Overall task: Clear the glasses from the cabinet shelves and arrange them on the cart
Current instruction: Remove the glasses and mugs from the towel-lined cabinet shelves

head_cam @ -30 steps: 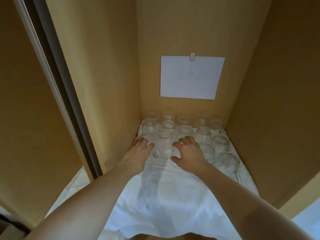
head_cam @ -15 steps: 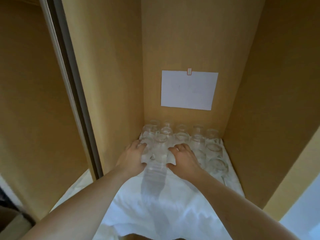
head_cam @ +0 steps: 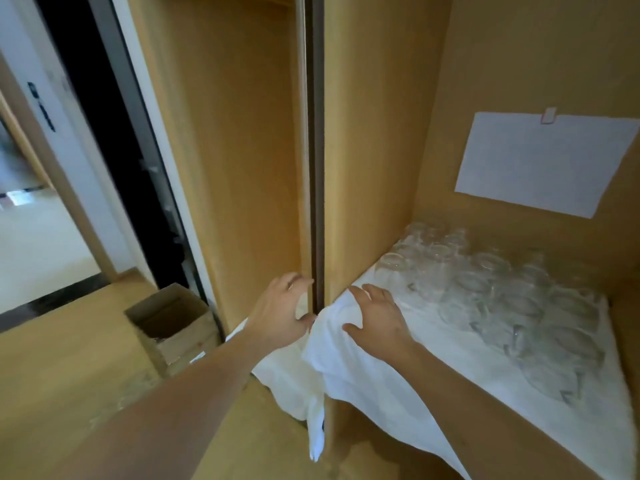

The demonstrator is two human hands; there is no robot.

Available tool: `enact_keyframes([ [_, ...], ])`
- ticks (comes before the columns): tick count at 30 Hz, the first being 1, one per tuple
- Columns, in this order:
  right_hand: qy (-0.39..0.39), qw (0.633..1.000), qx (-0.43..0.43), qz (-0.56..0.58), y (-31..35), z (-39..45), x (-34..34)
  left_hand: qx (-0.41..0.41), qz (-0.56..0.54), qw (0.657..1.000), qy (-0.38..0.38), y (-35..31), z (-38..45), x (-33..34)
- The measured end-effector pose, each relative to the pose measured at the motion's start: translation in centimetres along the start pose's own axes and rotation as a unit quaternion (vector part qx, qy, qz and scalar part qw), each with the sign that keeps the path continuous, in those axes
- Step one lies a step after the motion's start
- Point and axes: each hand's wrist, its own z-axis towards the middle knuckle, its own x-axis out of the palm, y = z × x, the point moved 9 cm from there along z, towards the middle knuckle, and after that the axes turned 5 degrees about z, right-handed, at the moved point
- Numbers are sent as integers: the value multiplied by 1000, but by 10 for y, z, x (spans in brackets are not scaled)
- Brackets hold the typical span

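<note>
Many clear upturned glasses (head_cam: 485, 289) crowded at back of white cloth-covered shelf (head_cam: 433, 372), ahead and right of both hands. Right hand (head_cam: 377, 320) nearer, fingers spread, flat on cloth, empty. Left hand (head_cam: 282, 311) loosely curled at divider edge, empty.

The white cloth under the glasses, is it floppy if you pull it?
Probably floppy: the white cloth wrinkles and droops over the shelf edge. Pulling it would likely drag or tip the glasses standing on it, and they look breakable.
</note>
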Motion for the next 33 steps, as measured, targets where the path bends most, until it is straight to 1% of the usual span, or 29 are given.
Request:
enact_keyframes([
  [2, 5, 1000, -23, 9, 26, 7, 12, -32, 9, 999, -5, 25, -11, -9],
  [5, 6, 999, -44, 16, 57, 20, 26, -81, 28, 996, 12, 62, -20, -16],
  [8, 8, 998, -51, 28, 83, 37, 40, -100, 36, 994, 24, 97, -24, -21],
  [12, 17, 998, -24, 57, 110, 59, 68, -107, 42, 993, 28, 144, -26, -25],
  [16, 28, 999, 0, 38, 136, 81, 98, -117, 38, 992, 36, 194, -21, -25],
  [21, 39, 997, 54, 35, 160, 101, 141, -114, 24, 992, 57, 250, -11, -12],
  [25, 40, 992, 108, 52, 169, 116, 168, -87, 17, 993, 83, 280, 1, 4],
  [28, 41, 987, 140, 63, 170, 126, 183, -61, 10, 993, 97, 293, 16, 18],
  [33, 36, 976, 203, 77, 148, 150, 199, -31, -17, 992, 118, 300, 50, 49],
])
